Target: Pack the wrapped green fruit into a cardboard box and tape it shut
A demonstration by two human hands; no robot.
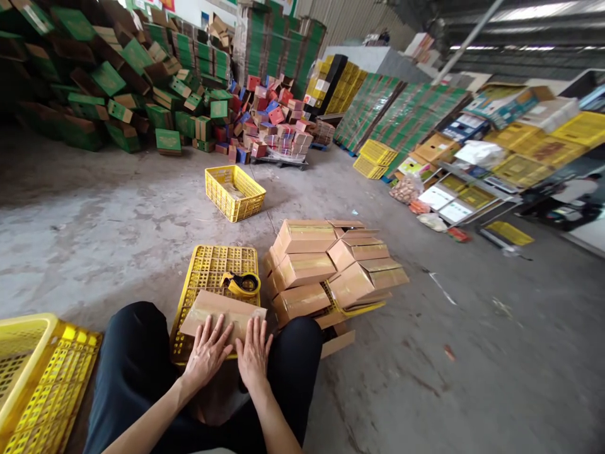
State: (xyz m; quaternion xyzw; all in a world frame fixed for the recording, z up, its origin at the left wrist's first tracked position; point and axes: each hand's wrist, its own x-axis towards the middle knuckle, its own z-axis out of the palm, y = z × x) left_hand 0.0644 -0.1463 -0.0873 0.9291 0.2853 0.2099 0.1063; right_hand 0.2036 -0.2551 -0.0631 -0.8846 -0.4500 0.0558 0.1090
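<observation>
A taped brown cardboard box lies on an upturned yellow plastic crate between my knees. My left hand rests on it with the fingers spread flat. Beside it, my right hand lies near the box's right end, fingers also stretched out. Neither hand grips anything. Just beyond the box, a yellow and black tape dispenser sits on the crate. To the right, several brown cardboard boxes are stacked, some with flaps standing open.
A yellow crate stands ahead on the concrete floor, and another yellow crate is at my left. Green boxes and red boxes are heaped at the back. Shelving with crates is at the right.
</observation>
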